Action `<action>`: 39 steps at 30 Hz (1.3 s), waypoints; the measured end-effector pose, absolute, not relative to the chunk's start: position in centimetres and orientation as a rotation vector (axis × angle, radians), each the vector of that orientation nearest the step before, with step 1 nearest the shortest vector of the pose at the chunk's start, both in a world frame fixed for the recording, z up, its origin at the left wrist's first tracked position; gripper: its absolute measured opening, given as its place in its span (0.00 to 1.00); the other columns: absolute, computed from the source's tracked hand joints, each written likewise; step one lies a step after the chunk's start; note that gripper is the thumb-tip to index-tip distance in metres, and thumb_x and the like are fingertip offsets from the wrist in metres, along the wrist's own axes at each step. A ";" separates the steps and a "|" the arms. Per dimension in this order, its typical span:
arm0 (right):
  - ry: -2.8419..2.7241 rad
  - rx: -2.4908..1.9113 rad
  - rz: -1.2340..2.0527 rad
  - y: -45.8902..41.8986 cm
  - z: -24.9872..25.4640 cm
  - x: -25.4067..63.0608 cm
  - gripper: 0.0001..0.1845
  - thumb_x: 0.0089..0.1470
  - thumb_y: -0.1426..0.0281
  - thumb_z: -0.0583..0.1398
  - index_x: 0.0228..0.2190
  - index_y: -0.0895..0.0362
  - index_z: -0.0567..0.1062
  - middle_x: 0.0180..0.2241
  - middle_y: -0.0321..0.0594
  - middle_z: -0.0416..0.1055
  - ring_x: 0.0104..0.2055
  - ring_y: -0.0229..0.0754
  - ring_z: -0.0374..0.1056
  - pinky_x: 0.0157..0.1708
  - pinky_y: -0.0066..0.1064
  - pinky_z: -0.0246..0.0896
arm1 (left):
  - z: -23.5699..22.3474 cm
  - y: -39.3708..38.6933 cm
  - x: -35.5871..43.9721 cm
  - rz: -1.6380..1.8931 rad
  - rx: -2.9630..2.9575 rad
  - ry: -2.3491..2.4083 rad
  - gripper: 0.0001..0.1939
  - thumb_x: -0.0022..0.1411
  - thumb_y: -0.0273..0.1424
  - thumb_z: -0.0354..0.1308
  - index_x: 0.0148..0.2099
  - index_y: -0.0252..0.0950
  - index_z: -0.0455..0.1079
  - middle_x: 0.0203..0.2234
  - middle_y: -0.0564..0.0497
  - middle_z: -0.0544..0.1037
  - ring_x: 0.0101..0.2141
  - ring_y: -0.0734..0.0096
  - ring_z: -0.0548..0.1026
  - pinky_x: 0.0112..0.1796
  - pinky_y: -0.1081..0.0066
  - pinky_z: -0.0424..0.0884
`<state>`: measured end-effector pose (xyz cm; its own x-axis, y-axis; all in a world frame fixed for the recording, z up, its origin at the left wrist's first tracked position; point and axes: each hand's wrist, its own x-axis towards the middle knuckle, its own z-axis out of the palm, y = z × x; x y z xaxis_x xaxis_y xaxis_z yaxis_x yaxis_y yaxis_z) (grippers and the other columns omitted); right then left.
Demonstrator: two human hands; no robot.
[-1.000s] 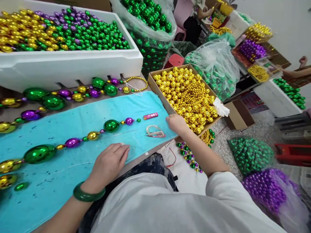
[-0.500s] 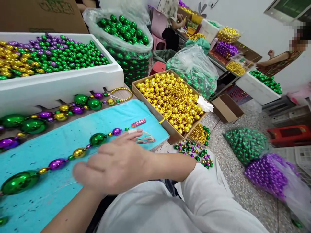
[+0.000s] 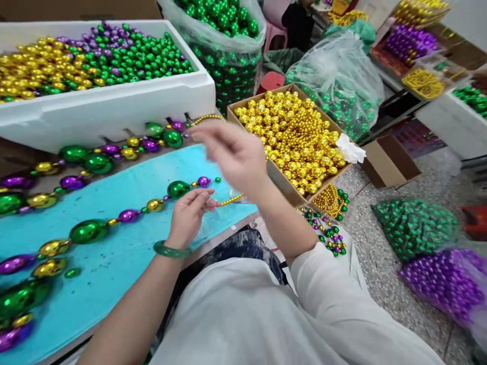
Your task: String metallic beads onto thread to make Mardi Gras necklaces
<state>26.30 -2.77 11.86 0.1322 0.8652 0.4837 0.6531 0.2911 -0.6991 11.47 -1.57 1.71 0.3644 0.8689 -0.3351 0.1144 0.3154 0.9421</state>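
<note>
My left hand (image 3: 192, 213), a green bangle (image 3: 172, 249) at its wrist, is closed, pinching the end of a thin string of small gold beads (image 3: 230, 200) above the blue cloth (image 3: 148, 258). Beside its fingers lies a bead garland (image 3: 129, 215) of green, gold and purple beads, ending near a purple bead (image 3: 204, 181) and a loose small green bead (image 3: 217, 180). My right hand (image 3: 238, 152) is raised above and right of the left, blurred by motion, between the cloth and a carton of gold beads (image 3: 289, 134). Its fingertips are too smeared to read.
A white foam box (image 3: 114, 114) of gold, purple and green beads stands behind the cloth, a finished-looking garland (image 3: 95, 161) along its front. Behind the carton are plastic bags of green beads (image 3: 228, 61). Bags of green (image 3: 414, 223) and purple beads (image 3: 445, 284) lie on the floor.
My right hand has moved up and away from over my left, which now shows. The gold bead string, earlier hanging at the carton's edge, is in my left fingers. The view has shifted.
</note>
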 end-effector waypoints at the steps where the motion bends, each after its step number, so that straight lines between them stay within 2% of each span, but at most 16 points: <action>1: -1.562 -1.571 0.191 -2.7 11.2 27.8 0.18 0.62 0.62 0.55 0.50 0.53 0.74 0.44 0.41 0.73 0.49 0.43 0.69 0.48 0.36 0.66 | 1.7 -1.4 11.1 0.717 1.102 1.050 0.11 0.61 0.34 0.58 0.41 0.33 0.76 0.22 0.52 0.76 0.28 0.70 0.76 0.29 0.74 0.73; 4: -1.426 -2.021 -0.002 -4.4 8.4 31.7 0.17 0.62 0.65 0.55 0.50 0.58 0.72 0.49 0.50 0.70 0.52 0.49 0.66 0.48 0.40 0.64 | 2.0 -1.1 10.3 0.756 0.983 0.969 0.14 0.54 0.37 0.65 0.39 0.32 0.76 0.21 0.52 0.76 0.24 0.74 0.76 0.25 0.78 0.68; 7: -1.562 -2.343 0.282 -7.8 4.9 32.6 0.11 0.61 0.66 0.55 0.36 0.57 0.75 0.38 0.46 0.73 0.42 0.47 0.69 0.41 0.36 0.62 | 2.7 -0.7 10.0 0.729 0.958 0.973 0.18 0.49 0.40 0.68 0.38 0.32 0.75 0.22 0.51 0.77 0.25 0.73 0.77 0.24 0.78 0.68; 8: -1.657 -2.387 0.398 -8.7 3.7 32.4 0.11 0.61 0.66 0.55 0.35 0.57 0.75 0.37 0.46 0.74 0.41 0.47 0.68 0.41 0.35 0.61 | 2.9 -0.5 10.0 0.724 0.948 0.975 0.20 0.48 0.41 0.69 0.38 0.32 0.75 0.23 0.51 0.77 0.25 0.72 0.77 0.24 0.77 0.69; 10: -1.848 -2.410 0.511 -10.0 1.6 31.4 0.11 0.61 0.66 0.56 0.37 0.58 0.76 0.40 0.47 0.74 0.44 0.48 0.68 0.42 0.34 0.60 | 3.2 -0.1 10.1 0.716 0.926 0.980 0.21 0.46 0.42 0.70 0.38 0.32 0.74 0.25 0.51 0.77 0.25 0.71 0.77 0.23 0.76 0.70; 13: -2.030 -2.415 0.497 -10.3 -0.4 30.0 0.14 0.60 0.65 0.57 0.45 0.60 0.74 0.46 0.52 0.72 0.50 0.51 0.65 0.46 0.36 0.58 | 3.3 0.3 10.1 0.726 0.923 0.994 0.23 0.46 0.43 0.70 0.40 0.33 0.73 0.26 0.52 0.77 0.25 0.72 0.77 0.24 0.74 0.73; 17: -2.080 -2.434 0.543 -9.9 -0.9 30.2 0.11 0.61 0.68 0.56 0.41 0.60 0.74 0.44 0.53 0.72 0.48 0.51 0.65 0.43 0.35 0.57 | 3.5 0.5 10.1 0.744 0.964 1.003 0.22 0.49 0.44 0.68 0.41 0.33 0.73 0.27 0.53 0.76 0.23 0.74 0.77 0.25 0.74 0.74; 20: -2.031 -2.398 0.793 -10.9 0.3 32.1 0.07 0.59 0.70 0.55 0.31 0.58 0.73 0.35 0.48 0.74 0.38 0.46 0.67 0.34 0.32 0.55 | 3.8 0.6 10.2 0.733 0.994 1.017 0.21 0.50 0.43 0.67 0.40 0.33 0.73 0.27 0.53 0.76 0.22 0.75 0.76 0.25 0.74 0.74; 22: -1.929 -2.304 1.034 -12.3 1.4 34.1 0.07 0.56 0.69 0.56 0.26 0.57 0.69 0.27 0.41 0.70 0.30 0.41 0.64 0.28 0.30 0.51 | 4.0 0.7 10.2 0.718 1.010 1.026 0.21 0.51 0.43 0.66 0.41 0.33 0.73 0.27 0.53 0.76 0.22 0.75 0.76 0.25 0.74 0.74; 24: -1.714 -2.137 1.246 -13.9 2.4 36.2 0.07 0.54 0.67 0.57 0.26 0.55 0.65 0.23 0.35 0.65 0.26 0.38 0.61 0.25 0.28 0.50 | 4.1 0.8 10.1 0.696 1.020 1.024 0.21 0.51 0.44 0.65 0.41 0.33 0.72 0.28 0.52 0.76 0.22 0.74 0.77 0.24 0.74 0.74; 26: -1.388 -1.921 1.394 -15.1 3.0 37.7 0.08 0.52 0.66 0.58 0.28 0.54 0.63 0.24 0.32 0.64 0.24 0.36 0.61 0.22 0.26 0.52 | 4.2 0.9 10.1 0.667 1.030 1.015 0.21 0.52 0.44 0.64 0.42 0.34 0.72 0.29 0.52 0.76 0.22 0.74 0.77 0.23 0.74 0.74; 29: -0.965 -1.648 1.277 -15.3 3.6 37.6 0.12 0.47 0.65 0.61 0.32 0.53 0.63 0.25 0.30 0.63 0.21 0.32 0.58 0.20 0.24 0.51 | 4.3 0.9 10.4 0.591 1.084 0.994 0.21 0.53 0.45 0.63 0.42 0.34 0.73 0.30 0.51 0.77 0.22 0.74 0.77 0.23 0.74 0.73; 32: -0.837 -1.494 1.066 -13.2 4.1 34.6 0.17 0.42 0.65 0.65 0.35 0.53 0.66 0.24 0.28 0.61 0.20 0.30 0.54 0.19 0.23 0.49 | 4.2 0.5 11.3 0.448 1.218 0.974 0.18 0.54 0.43 0.61 0.40 0.33 0.74 0.28 0.51 0.77 0.21 0.74 0.76 0.22 0.74 0.72; 37: -0.931 -1.424 1.150 -8.4 4.4 28.8 0.18 0.39 0.61 0.67 0.33 0.57 0.74 0.27 0.34 0.69 0.28 0.36 0.63 0.28 0.27 0.58 | 4.1 -0.5 13.0 0.335 1.570 0.909 0.12 0.58 0.37 0.55 0.32 0.34 0.74 0.23 0.53 0.75 0.20 0.73 0.74 0.22 0.75 0.69; 39: -0.978 -1.470 1.117 -7.5 4.1 27.8 0.17 0.40 0.59 0.65 0.31 0.57 0.76 0.27 0.35 0.71 0.29 0.37 0.64 0.30 0.29 0.59 | 4.1 -0.7 13.4 0.329 1.690 0.904 0.12 0.59 0.35 0.53 0.29 0.34 0.73 0.20 0.54 0.74 0.20 0.73 0.73 0.23 0.75 0.67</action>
